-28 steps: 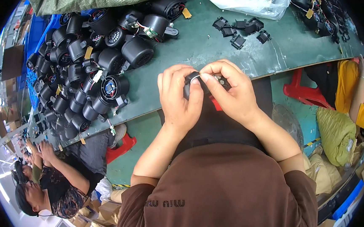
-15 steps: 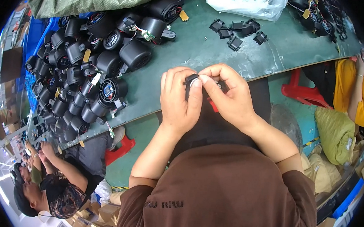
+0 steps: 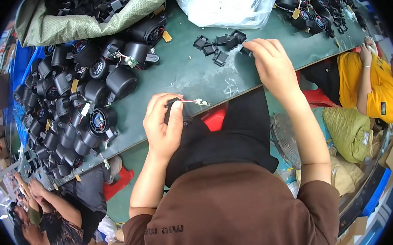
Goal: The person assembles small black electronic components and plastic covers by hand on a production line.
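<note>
At nine o'clock the left hand (image 3: 161, 125) closes round a black part (image 3: 171, 103), seemingly unfinished, its wired board (image 3: 202, 102) sticking out, while at one o'clock the half-curled right hand (image 3: 273, 66), grip unclear, meets loose black clips (image 3: 221, 40).

Showing black plastic housing (image 3: 172, 102), partly hidden in grip of left hand (image 3: 162, 128), trailing thin reddish wires (image 3: 189, 100) to small circuit board (image 3: 202, 102). Showing angular black pieces (image 3: 219, 58) clustering on counter (image 3: 165, 77), including one at right hand (image 3: 274, 68).

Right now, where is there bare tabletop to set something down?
One patch of tabletop lies between the heaped black housings and the small black clips; another between the right hand and the black parts at upper right. The left side is crowded with housings.
</note>
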Demonstrator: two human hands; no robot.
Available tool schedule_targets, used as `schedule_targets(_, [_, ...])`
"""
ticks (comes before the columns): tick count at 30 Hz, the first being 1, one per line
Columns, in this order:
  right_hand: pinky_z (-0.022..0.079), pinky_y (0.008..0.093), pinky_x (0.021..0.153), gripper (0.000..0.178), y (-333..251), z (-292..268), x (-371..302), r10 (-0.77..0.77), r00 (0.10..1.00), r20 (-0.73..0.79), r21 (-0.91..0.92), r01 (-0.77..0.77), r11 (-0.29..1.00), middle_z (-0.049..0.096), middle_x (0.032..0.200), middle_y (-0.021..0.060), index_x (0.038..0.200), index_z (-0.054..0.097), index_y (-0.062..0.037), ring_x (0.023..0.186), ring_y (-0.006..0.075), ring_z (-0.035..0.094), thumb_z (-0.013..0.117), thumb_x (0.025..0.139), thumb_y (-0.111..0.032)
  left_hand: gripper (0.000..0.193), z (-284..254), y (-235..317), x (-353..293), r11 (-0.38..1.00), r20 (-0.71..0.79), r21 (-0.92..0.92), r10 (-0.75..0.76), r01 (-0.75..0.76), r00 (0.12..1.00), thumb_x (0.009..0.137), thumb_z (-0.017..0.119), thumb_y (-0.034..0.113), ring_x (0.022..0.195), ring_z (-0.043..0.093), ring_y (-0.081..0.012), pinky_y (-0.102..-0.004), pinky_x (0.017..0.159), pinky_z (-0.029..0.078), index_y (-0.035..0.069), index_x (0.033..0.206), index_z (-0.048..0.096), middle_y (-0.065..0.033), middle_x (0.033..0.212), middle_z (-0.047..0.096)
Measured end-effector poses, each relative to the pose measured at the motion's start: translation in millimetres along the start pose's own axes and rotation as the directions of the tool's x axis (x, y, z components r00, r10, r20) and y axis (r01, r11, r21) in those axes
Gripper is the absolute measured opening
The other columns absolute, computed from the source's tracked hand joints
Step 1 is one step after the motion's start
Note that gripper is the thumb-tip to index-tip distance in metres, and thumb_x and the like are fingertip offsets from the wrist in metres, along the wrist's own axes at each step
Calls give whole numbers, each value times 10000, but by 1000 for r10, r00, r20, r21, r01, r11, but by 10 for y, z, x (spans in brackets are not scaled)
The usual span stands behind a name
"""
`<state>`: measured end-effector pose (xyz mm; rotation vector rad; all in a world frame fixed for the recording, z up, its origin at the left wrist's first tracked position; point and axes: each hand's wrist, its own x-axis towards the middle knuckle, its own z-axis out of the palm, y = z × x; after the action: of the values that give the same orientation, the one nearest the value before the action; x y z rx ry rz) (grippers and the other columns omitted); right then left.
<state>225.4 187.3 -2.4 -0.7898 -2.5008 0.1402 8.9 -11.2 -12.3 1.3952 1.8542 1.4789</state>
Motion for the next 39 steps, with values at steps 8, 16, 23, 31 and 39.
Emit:
schedule_targets(8, [509, 372, 802, 341, -43, 139, -29, 164, 986, 25, 119, -166, 979, 606, 954, 110, 1172, 603, -28, 913, 277, 594, 640, 833, -43, 112, 46, 18, -14, 958, 165, -222, -145, 180, 976, 921, 602, 52, 912, 619, -210, -306, 844, 477, -36, 967, 654, -118, 955, 650])
schedule_targets(16, [475, 277, 889, 298, -832, 162, -248, 248, 927, 282, 893, -348, 285, 589, 1075, 40, 1237, 597, -31, 999, 115, 565, 615, 939, -45, 211, 163, 178, 70, 376, 467, -683, -435, 627, 770, 1003, 552, 208, 958, 606, -122, -267, 837, 504, 12, 1047, 617, -53, 1041, 646])
schedule_targets(23, [487, 392, 889, 375, -869, 119, -168, 32, 987, 159, 769, -144, 622, 591, 1057, 141, 1148, 596, -40, 982, 313, 596, 660, 781, -10, 152, 38, 94, 75, 693, 410, -499, -340, 521, 846, 997, 564, 169, 875, 592, -106, -261, 778, 483, 36, 1029, 629, -17, 966, 644])
schedule_targets(31, [516, 322, 834, 408, -790, 83, -128, 52, 959, 280, 731, -248, 636, 649, 1060, 111, 1225, 626, -42, 921, 218, 645, 665, 820, -17, 168, 52, 84, 40, 904, 240, -309, -227, 296, 944, 1002, 551, 129, 933, 565, -90, -238, 833, 452, -8, 1042, 639, -43, 1035, 656])
schedule_targets(39, [500, 278, 942, 383, -1094, 21, -158, 143, 853, 501, 857, -513, 56, 663, 1168, 79, 1310, 571, 2, 1077, 123, 625, 611, 930, 25, 148, 94, 55, 46, 980, -27, 195, 42, -36, 999, 909, 603, 84, 884, 588, -297, -376, 820, 446, 18, 1035, 645, -132, 970, 659])
